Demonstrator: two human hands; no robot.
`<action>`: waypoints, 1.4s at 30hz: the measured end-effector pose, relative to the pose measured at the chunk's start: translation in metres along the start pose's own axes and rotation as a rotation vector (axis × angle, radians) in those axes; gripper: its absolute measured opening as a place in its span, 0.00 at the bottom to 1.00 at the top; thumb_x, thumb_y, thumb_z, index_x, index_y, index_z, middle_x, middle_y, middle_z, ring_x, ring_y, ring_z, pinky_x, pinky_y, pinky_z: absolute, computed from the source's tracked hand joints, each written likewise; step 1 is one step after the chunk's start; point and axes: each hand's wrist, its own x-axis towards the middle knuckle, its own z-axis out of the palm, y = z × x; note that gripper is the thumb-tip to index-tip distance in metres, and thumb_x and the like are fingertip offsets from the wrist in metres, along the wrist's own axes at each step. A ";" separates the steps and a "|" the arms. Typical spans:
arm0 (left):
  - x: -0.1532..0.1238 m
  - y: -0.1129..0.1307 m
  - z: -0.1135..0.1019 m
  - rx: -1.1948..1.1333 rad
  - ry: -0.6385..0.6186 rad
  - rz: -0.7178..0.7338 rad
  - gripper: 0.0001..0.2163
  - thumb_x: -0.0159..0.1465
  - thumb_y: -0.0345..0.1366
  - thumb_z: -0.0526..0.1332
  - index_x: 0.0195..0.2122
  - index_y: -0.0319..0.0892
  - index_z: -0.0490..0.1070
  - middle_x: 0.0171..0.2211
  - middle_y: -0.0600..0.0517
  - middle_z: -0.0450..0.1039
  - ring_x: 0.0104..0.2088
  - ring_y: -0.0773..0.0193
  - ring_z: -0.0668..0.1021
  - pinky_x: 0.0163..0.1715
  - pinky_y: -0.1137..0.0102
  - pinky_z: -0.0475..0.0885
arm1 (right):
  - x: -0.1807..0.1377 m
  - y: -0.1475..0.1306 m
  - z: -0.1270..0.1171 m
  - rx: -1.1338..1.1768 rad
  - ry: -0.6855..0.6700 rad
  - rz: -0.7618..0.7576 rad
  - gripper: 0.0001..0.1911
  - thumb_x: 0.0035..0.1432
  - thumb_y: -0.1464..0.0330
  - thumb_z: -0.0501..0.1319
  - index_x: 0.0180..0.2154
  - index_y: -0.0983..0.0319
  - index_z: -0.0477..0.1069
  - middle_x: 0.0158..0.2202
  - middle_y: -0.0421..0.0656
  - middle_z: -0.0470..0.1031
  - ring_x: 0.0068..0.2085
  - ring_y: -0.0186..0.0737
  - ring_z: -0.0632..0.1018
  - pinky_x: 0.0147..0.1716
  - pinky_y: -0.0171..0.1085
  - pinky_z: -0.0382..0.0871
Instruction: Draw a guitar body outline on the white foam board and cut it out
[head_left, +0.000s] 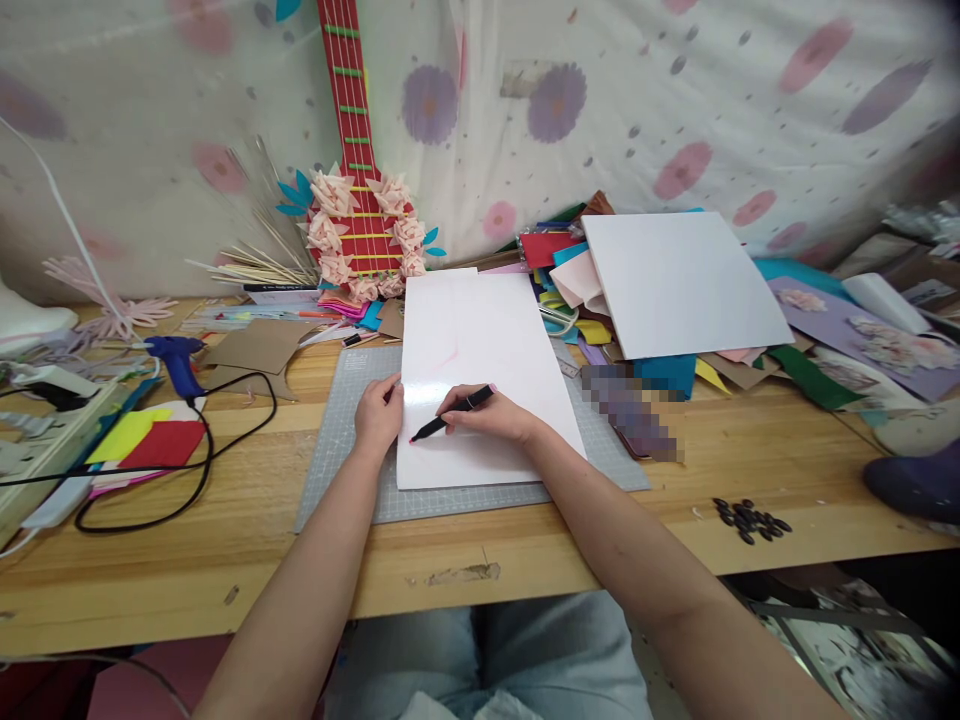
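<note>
Pinching pen (471,400), R hand (491,412) is angling its tip onto board (480,320) at 8 o'clock; L hand (379,415) is bracing the 9 o'clock edge, prob. vs. slipping, fingers' gap unclear; mat (360,365) is lying below.

Red toy guitar (364,222) beside thin sticks (276,262), blue glue gun (177,362), clustered black oval pieces (745,519).

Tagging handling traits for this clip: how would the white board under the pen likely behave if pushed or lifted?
The white board looks fairly stiff, given its flat, straight-edged shape. It is probably light, being thin. The glossy top may feel slippery.
</note>
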 end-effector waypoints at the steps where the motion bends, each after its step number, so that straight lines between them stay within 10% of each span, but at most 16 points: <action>1: 0.000 0.000 0.000 -0.001 0.003 0.004 0.15 0.59 0.35 0.54 0.44 0.42 0.75 0.36 0.48 0.74 0.38 0.60 0.75 0.43 0.64 0.70 | -0.001 0.000 -0.001 0.001 -0.024 0.022 0.07 0.51 0.64 0.61 0.31 0.62 0.71 0.25 0.39 0.74 0.32 0.35 0.74 0.38 0.37 0.64; 42: 0.001 -0.004 0.002 -0.006 0.010 0.018 0.15 0.59 0.36 0.54 0.44 0.43 0.75 0.36 0.48 0.74 0.38 0.60 0.75 0.43 0.65 0.69 | -0.003 -0.002 -0.013 0.056 -0.194 0.135 0.05 0.48 0.68 0.60 0.26 0.64 0.68 0.21 0.37 0.71 0.24 0.33 0.72 0.31 0.35 0.65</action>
